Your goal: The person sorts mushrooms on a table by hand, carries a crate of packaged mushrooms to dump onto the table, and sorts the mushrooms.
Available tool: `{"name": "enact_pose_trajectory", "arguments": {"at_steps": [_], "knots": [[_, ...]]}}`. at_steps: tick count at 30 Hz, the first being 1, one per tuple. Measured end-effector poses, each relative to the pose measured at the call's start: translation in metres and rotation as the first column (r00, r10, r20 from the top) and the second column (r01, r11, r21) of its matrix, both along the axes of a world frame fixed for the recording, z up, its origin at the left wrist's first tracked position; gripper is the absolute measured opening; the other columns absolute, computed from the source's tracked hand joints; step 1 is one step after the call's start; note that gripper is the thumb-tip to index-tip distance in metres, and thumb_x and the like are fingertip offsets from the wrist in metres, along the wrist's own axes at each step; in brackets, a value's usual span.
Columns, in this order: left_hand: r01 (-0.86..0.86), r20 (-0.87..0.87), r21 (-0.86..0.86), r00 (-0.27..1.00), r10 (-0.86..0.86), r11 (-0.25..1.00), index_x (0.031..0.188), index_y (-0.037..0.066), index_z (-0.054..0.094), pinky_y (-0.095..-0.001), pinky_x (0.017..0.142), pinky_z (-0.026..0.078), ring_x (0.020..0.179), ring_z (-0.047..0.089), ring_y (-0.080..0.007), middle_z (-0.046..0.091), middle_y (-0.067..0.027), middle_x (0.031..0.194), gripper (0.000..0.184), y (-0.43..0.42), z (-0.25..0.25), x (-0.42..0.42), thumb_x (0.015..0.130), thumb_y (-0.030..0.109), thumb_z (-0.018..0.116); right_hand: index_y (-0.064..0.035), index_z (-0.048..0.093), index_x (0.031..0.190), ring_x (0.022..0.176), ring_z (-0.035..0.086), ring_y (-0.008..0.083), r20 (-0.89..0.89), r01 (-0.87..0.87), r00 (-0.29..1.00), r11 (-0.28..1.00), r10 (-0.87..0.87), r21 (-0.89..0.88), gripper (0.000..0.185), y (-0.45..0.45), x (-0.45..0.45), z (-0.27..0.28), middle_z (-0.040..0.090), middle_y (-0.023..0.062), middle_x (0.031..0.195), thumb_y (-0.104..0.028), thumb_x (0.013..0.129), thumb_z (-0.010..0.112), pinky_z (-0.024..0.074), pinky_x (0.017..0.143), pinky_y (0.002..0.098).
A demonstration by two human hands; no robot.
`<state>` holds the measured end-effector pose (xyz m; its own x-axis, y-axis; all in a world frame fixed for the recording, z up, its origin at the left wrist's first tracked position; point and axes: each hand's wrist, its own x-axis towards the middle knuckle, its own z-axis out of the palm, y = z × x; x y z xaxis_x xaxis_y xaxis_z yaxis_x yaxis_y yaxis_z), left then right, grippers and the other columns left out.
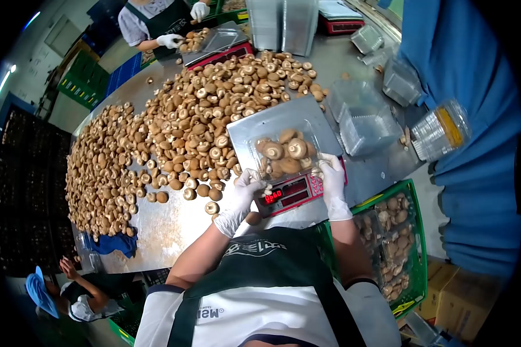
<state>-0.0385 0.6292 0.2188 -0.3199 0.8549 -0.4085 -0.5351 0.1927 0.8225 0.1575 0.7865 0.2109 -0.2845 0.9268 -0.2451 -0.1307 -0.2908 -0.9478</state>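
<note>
A clear plastic box (279,171) of brown shiitake mushrooms (297,148) sits on the steel plate of a red digital scale (295,197), whose red digits are lit. My left hand (241,195), in a white glove, is closed at the box's near left corner. A small pale piece that looks like a mushroom (267,190) shows at its fingertips. At the near right corner, my gloved right hand (333,184) is also closed, with a similar pale piece at its fingertips. Its exact grip is partly hidden. A loose mushroom (253,218) lies beside my left wrist.
A large mushroom heap (202,110) covers much of the steel table (156,231). Empty clear boxes (364,124) stand right of the scale. A green crate (415,243) holds filled boxes. Across the table, a gloved co-worker (156,23) handles mushrooms; another person (81,295) is lower left.
</note>
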Motion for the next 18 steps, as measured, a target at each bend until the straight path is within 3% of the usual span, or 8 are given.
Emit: {"name": "enact_pose_trajectory", "arguments": {"at_steps": [2,3,5,6,8,9,13,18], "knots": [[-0.028,-0.026,0.072,0.999,0.030,0.997,0.093,0.009,0.047,-0.0260,0.068,0.054,0.077,0.068,-0.0173,0.067,-0.0084,0.085,0.017,-0.006,0.001,0.012,0.088,-0.004,0.057,-0.0019,0.056,0.122,0.079,0.062,0.0129,-0.073,0.074,0.994,0.994,-0.080,-0.083,0.027,-0.014,-0.001,-0.008,0.062,0.0073,0.109,-0.015,0.098,0.053,0.0536,0.069,0.0258],[-0.027,-0.110,0.224,0.993,0.052,0.974,0.094,0.008,0.046,-0.0261,0.070,0.052,0.076,0.065,-0.0153,0.066,-0.0070,0.086,0.017,-0.008,-0.007,0.020,0.089,-0.003,0.058,-0.0057,0.048,0.133,0.090,0.061,0.0170,-0.143,0.091,0.983,0.981,-0.116,-0.173,0.040,-0.026,-0.001,-0.006,0.056,0.0091,0.123,-0.027,0.100,0.053,0.0535,0.080,0.0326],[0.008,-0.420,0.264,0.901,0.108,0.964,0.091,0.007,0.049,-0.0311,0.074,0.051,0.082,0.061,-0.0140,0.058,-0.0019,0.083,0.012,-0.014,0.008,0.040,0.091,-0.003,0.056,-0.0104,0.042,0.139,0.111,0.056,0.0223,-0.410,-0.032,0.901,0.922,-0.140,-0.386,0.054,-0.044,0.004,-0.029,0.050,0.0082,0.133,-0.044,0.099,0.053,0.0465,0.098,0.0411],[0.165,-0.763,0.160,0.647,0.016,0.973,0.090,0.006,0.054,-0.0335,0.072,0.049,0.079,0.060,-0.0189,0.057,-0.0043,0.083,0.010,-0.021,0.030,0.043,0.087,-0.003,0.058,-0.0123,0.039,0.142,0.118,0.051,0.0232,-0.537,-0.110,0.828,0.891,-0.162,-0.440,0.061,-0.055,0.005,-0.020,0.048,0.0078,0.136,-0.052,0.097,0.051,0.0414,0.104,0.0428],[0.429,-0.967,0.191,0.238,0.094,0.883,0.086,0.007,0.059,-0.0353,0.070,0.048,0.076,0.058,-0.0249,0.057,-0.0071,0.082,0.016,-0.021,0.031,0.040,0.074,0.001,0.068,-0.0160,0.034,0.147,0.130,0.042,0.0242,-0.785,-0.303,0.608,0.879,-0.119,-0.367,0.074,-0.073,0.015,0.000,0.044,0.0063,0.141,-0.067,0.094,0.043,0.0326,0.112,0.0439],[0.548,-0.984,0.171,0.047,0.174,0.819,0.084,0.007,0.060,-0.0346,0.068,0.048,0.074,0.058,-0.0245,0.057,-0.0070,0.079,0.019,-0.019,0.043,0.045,0.070,0.002,0.071,-0.0158,0.033,0.148,0.130,0.042,0.0233,-0.882,-0.367,0.453,0.874,-0.131,-0.319,0.071,-0.065,0.014,-0.007,0.043,0.0067,0.141,-0.063,0.096,0.040,0.0328,0.112,0.0435],[0.699,-0.950,0.255,0.053,0.307,0.668,0.084,0.010,0.062,-0.0392,0.069,0.048,0.082,0.059,-0.0257,0.056,-0.0037,0.087,0.027,-0.011,0.033,0.071,0.062,0.005,0.077,-0.0134,0.036,0.146,0.126,0.046,0.0245,-0.886,-0.321,0.449,0.903,-0.121,-0.286,0.070,-0.071,0.045,0.002,0.047,0.0080,0.136,-0.061,0.096,0.042,0.0360,0.110,0.0419],[0.704,-0.949,0.298,0.145,0.281,0.644,0.082,0.008,0.064,-0.0387,0.072,0.048,0.085,0.060,-0.0270,0.060,-0.0052,0.089,0.025,-0.002,0.037,0.089,0.062,0.003,0.077,-0.0105,0.039,0.144,0.121,0.051,0.0260,-0.896,-0.269,0.434,0.937,-0.089,-0.223,0.069,-0.080,0.066,0.027,0.052,0.0095,0.131,-0.059,0.095,0.045,0.0400,0.107,0.0400]]}}
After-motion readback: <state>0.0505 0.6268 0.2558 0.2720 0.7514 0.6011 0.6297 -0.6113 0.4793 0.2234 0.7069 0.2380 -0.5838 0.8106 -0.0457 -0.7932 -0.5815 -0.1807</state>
